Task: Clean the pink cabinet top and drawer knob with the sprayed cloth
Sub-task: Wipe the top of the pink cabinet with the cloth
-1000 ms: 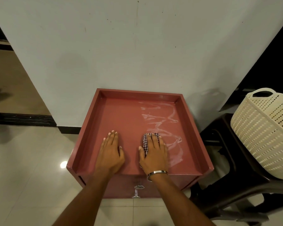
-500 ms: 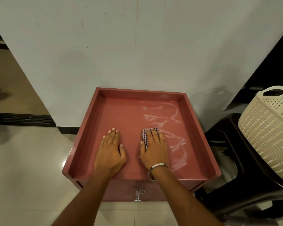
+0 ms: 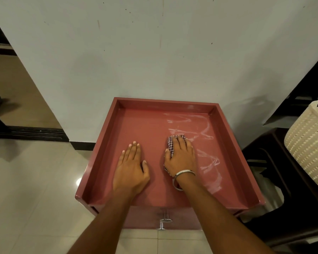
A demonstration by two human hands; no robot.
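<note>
The cabinet top in front of me is a pink tray-like surface with a raised rim on all four sides, pushed against a pale wall. Its right half carries whitish, looping smear marks; the left half looks plain and matte. Below the front edge, the drawer knob sticks out, small and shiny metal.

My right hand lies flat on the cloth, a folded checked piece in dark red and white. My fingers are straight and close together, pressing it down onto the surface rather than curling round it. The cloth shows past my fingertips and along the thumb side; the rest is hidden under my palm. A metal bangle sits at that wrist.

My left hand rests bare on the pink surface, fingers straight, thumb out to the side, holding nothing.

The cloth lies near the middle of the top, at the left edge of the smears. A cream woven basket stands to the right on a dark stool.
</note>
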